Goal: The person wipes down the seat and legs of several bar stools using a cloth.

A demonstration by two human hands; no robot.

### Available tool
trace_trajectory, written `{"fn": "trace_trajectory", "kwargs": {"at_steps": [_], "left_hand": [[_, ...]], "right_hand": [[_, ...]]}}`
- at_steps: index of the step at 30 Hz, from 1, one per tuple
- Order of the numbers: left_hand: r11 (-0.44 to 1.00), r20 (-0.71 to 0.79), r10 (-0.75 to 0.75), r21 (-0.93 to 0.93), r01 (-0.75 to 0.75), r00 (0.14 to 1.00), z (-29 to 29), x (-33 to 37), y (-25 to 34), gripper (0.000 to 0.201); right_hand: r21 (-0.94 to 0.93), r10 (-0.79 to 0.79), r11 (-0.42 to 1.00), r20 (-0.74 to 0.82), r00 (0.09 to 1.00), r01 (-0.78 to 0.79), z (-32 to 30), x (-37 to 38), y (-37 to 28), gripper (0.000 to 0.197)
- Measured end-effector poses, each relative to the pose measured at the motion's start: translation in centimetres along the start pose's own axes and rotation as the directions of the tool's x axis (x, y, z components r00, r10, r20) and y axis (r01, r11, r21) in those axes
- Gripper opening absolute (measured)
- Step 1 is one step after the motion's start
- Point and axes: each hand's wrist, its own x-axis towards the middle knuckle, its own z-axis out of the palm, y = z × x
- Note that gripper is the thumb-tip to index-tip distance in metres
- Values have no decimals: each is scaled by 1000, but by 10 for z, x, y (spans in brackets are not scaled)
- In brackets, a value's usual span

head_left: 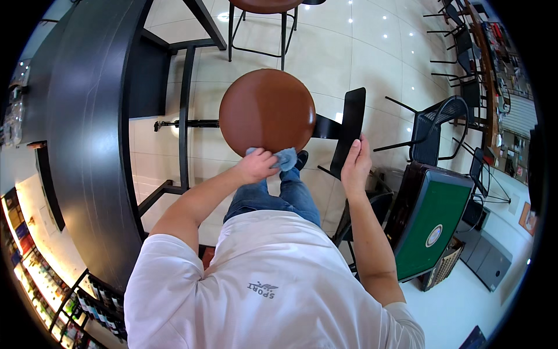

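Observation:
A stool with a round brown padded seat [267, 107] and a black curved backrest [350, 125] stands in front of me. My left hand [256, 166] grips a blue-grey cloth [285, 159] at the near edge of the seat. Part of the cloth sticks out to the right of my fingers. On the right, my right hand [356, 163] is closed around the near end of the backrest, thumb on its face. A darker, duller patch covers part of the seat's right half.
A long black counter [87, 134] runs along my left, with a black frame beside it. Another brown-seated stool [266, 6] stands ahead. To the right are a black chair [433, 128] and a green-topped table [436, 224]. More chairs line the far right on pale floor tiles [331, 52].

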Motion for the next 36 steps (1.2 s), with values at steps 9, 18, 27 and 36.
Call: {"fn": "trace_trajectory", "kwargs": {"at_steps": [9,18,27,36], "left_hand": [[951,-218,-302,-7,308,928,-12,26,-35,30],[758,-430,-594,-17,652,680,-36,92,-163,22],[815,-71,-577,16,579,814,-27,196,-142,17],[491,-226,-858,-102,865,460,-46,130,-195,29]], "right_hand": [[-30,-15,999,12,1000,15,-1,0,6,37],[-153,33,988,60,998,-24,0,6,-3,51],[-166,-27,986,20,999,30,4,-6,20,44],[-170,-11,985,26,1000,15,4,-3,19,44]]}}
